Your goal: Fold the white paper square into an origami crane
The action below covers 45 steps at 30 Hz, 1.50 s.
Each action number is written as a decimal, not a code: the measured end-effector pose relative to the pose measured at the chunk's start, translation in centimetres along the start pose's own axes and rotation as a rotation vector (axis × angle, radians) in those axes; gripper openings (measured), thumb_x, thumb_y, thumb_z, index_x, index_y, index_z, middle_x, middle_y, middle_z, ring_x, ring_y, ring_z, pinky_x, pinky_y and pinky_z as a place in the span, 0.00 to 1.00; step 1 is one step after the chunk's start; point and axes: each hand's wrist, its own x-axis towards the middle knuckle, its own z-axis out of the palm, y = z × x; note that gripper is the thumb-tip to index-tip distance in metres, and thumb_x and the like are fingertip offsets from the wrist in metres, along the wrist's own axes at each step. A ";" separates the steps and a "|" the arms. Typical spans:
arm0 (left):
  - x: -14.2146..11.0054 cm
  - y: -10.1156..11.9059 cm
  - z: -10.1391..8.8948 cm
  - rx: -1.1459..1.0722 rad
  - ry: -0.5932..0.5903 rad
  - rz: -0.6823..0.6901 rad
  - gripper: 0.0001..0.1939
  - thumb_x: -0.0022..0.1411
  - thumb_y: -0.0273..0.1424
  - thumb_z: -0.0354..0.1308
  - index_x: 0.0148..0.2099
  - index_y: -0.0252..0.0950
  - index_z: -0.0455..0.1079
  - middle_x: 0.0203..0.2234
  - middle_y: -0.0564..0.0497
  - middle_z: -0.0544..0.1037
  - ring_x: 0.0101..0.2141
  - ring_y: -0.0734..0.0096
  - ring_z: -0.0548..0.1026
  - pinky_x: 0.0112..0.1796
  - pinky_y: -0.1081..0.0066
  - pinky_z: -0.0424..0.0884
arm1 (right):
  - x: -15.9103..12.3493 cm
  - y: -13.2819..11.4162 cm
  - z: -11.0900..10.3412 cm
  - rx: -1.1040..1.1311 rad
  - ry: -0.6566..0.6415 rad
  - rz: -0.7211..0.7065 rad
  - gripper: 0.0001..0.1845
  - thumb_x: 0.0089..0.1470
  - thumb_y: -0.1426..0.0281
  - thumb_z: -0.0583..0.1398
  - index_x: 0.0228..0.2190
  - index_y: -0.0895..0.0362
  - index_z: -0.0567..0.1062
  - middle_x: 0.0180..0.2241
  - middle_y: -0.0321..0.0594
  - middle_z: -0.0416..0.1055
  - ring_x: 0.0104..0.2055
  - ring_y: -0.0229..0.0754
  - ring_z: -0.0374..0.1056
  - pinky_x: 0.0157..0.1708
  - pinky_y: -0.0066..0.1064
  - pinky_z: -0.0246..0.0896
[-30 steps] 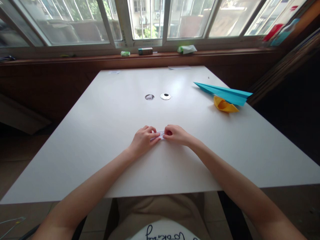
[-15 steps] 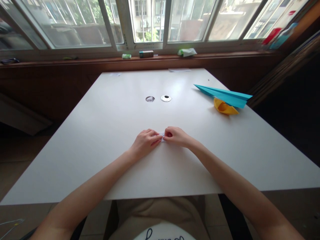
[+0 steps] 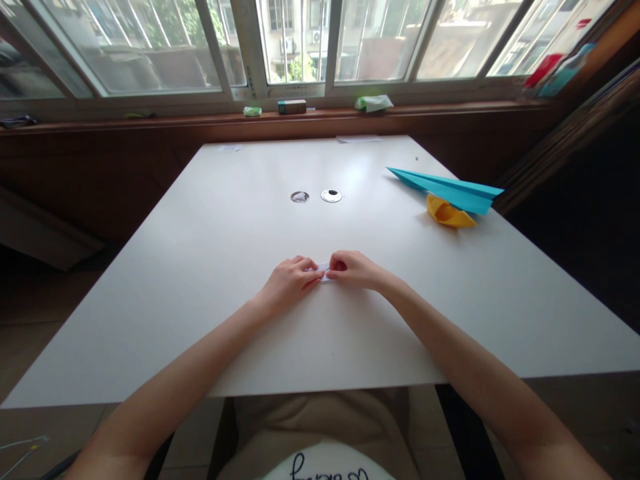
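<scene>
My left hand [image 3: 289, 281] and my right hand [image 3: 353, 269] meet at the middle of the white table [image 3: 210, 267]. Both pinch a small folded piece of pale paper [image 3: 323, 269], of which only a sliver shows between the fingertips. The fingers of both hands are curled and pressed down on it against the tabletop. The rest of the paper is hidden under my fingers.
A blue paper plane [image 3: 447, 189] lies at the right of the table, with a yellow folded paper boat [image 3: 447, 213] under its near side. Two round cable holes [image 3: 316, 196] sit mid-table. Small boxes and a tissue pack [image 3: 373, 102] rest on the window sill.
My hands have drawn slightly closer together over the small paper, so less of it shows. Nothing else on the table has moved.
</scene>
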 end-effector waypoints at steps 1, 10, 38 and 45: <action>0.0 0.0 0.0 0.001 -0.001 -0.002 0.10 0.62 0.31 0.51 0.40 0.43 0.74 0.36 0.51 0.76 0.38 0.70 0.72 0.35 0.70 0.67 | 0.0 0.1 -0.1 0.014 -0.006 -0.001 0.05 0.45 0.69 0.58 0.23 0.58 0.68 0.23 0.33 0.64 0.26 0.33 0.58 0.27 0.24 0.51; 0.1 0.2 0.0 0.028 -0.006 0.000 0.10 0.63 0.32 0.50 0.39 0.42 0.73 0.35 0.51 0.76 0.37 0.69 0.72 0.34 0.70 0.67 | 0.0 0.0 -0.1 0.006 -0.002 0.010 0.14 0.44 0.59 0.59 0.21 0.57 0.67 0.22 0.32 0.64 0.25 0.33 0.57 0.24 0.25 0.49; 0.0 0.5 -0.3 0.020 -0.008 -0.011 0.10 0.63 0.32 0.50 0.40 0.43 0.74 0.36 0.51 0.76 0.37 0.70 0.72 0.33 0.71 0.67 | 0.1 1.2 -1.0 -0.022 -0.056 -0.029 0.08 0.40 0.67 0.60 0.19 0.57 0.64 0.21 0.31 0.61 0.24 0.33 0.55 0.23 0.26 0.47; 0.0 0.5 -0.2 0.013 -0.009 -0.018 0.11 0.63 0.32 0.50 0.39 0.43 0.74 0.36 0.51 0.76 0.37 0.70 0.72 0.33 0.71 0.67 | -0.2 2.0 -1.6 -0.044 -0.071 0.004 0.11 0.39 0.67 0.60 0.18 0.56 0.62 0.21 0.31 0.62 0.24 0.34 0.56 0.23 0.26 0.47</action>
